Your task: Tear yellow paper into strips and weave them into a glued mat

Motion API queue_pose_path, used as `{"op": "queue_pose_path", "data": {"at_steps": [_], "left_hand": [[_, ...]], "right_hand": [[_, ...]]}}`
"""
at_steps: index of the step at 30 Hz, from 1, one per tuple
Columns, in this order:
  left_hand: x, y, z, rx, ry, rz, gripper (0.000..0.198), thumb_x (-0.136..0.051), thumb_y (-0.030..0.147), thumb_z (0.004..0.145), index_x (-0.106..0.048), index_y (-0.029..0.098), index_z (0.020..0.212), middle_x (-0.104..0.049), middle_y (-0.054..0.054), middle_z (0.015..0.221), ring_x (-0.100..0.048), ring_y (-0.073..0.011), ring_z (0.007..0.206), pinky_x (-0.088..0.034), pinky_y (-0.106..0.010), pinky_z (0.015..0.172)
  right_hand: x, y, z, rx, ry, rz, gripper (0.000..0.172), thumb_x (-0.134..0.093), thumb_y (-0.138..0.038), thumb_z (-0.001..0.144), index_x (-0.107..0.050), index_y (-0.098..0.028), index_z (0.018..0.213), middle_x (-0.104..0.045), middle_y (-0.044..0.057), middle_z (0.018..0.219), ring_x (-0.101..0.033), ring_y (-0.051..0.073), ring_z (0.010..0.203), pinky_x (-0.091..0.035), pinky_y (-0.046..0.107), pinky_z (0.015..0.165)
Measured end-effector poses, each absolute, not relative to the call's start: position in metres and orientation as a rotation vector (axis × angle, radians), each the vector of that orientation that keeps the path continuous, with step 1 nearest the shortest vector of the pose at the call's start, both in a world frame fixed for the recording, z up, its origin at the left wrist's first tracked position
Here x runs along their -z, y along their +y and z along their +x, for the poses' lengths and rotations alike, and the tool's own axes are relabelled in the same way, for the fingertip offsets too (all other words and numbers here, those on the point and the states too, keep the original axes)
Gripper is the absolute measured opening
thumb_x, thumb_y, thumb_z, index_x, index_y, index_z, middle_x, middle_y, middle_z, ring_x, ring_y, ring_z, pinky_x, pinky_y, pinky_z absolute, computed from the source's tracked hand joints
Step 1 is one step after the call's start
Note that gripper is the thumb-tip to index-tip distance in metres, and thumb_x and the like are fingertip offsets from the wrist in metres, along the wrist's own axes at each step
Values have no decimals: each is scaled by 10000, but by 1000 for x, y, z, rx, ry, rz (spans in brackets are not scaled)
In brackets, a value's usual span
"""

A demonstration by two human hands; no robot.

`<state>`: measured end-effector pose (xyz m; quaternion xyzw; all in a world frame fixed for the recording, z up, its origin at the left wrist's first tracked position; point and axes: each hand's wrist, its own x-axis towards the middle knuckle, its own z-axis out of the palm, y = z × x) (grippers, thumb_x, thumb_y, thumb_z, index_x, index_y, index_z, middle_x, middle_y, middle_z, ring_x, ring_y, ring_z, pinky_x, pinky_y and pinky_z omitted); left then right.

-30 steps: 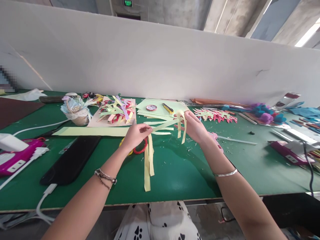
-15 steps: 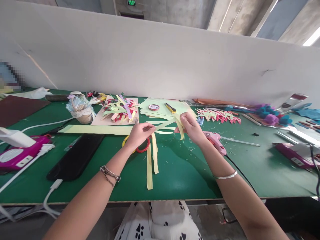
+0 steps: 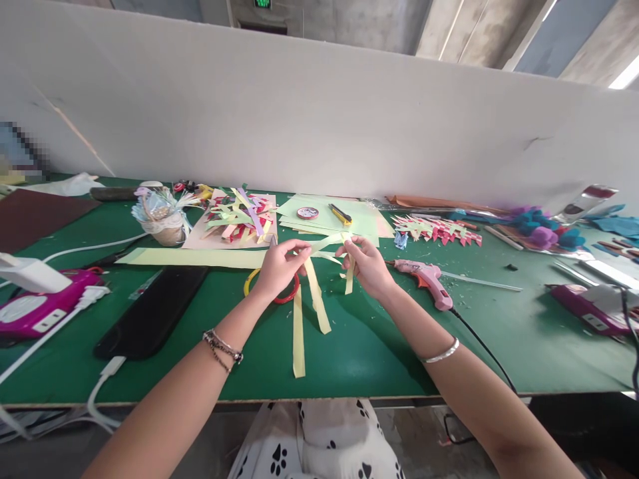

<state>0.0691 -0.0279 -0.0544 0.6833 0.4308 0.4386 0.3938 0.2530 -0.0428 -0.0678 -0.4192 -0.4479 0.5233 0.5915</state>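
Observation:
Between my two hands stretches a pale yellow-green paper strip (image 3: 327,244). My left hand (image 3: 279,266) pinches its left part, and one end hangs down below the fingers. The fingers of my right hand (image 3: 368,266) are closed on its other part, with a short end drooping beneath them. Another paper strip (image 3: 298,339) lies on the green table under my left hand. Red-and-yellow scissors handles (image 3: 286,297) show partly behind that hand and wrist. A long pale green paper band (image 3: 200,257) lies flat to the left.
A pink glue gun (image 3: 426,278) rests right of my right hand, its cord running to the front edge. Behind lie a yellow cutter (image 3: 341,213), tape roll (image 3: 307,213) and colored paper scraps (image 3: 239,219). A black phone-like slab (image 3: 150,313) and power strip (image 3: 50,306) sit left.
My right hand has moved left and slightly down, closer to my left hand, with the strip. The strip's end under my left hand has swung right. My left hand stays nearly in place.

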Motion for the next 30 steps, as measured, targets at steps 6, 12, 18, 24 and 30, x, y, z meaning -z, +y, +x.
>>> {"op": "queue_pose_path", "data": {"at_steps": [6,12,18,24,30], "left_hand": [[55,-28,68,-1147,1058,1777,252,-557,362,763,-596,183,935,-513,7,720,-545,-97,497,-424,-206,473],[55,-29,68,-1186,1072,1770,235,-547,358,776,-584,185,931,-478,16,729,-529,-82,488,-411,-200,476],[56,-27,69,-1240,1058,1744,230,-550,366,774,-571,194,926,-487,17,744,-517,-81,498,-416,-203,491],[55,-27,69,-1256,1045,1783,223,-540,353,783,-567,201,945,-476,22,704,-490,-91,537,-403,-201,506],[54,-29,70,-1292,1074,1841,224,-536,356,785,-581,202,942,-482,14,702,-455,-96,569,-378,-191,508]], "right_hand": [[64,-45,259,-1514,-1041,-1042,337,-608,-480,729,-580,-155,810,-595,-10,602,-449,71,437,-416,243,481],[58,-49,264,-1608,-1107,-923,190,-582,-304,784,-624,-139,869,-621,-2,667,-446,46,490,-430,194,521],[55,-50,263,-1646,-1064,-920,83,-554,-193,802,-604,-140,841,-672,51,793,-588,83,661,-495,237,712],[59,-52,256,-1435,-1293,-1137,274,-537,-415,807,-602,-156,746,-632,8,659,-516,68,488,-418,219,517],[56,-56,251,-1345,-1347,-996,273,-552,-442,777,-573,-172,803,-589,-26,624,-437,68,517,-375,224,559]]}}
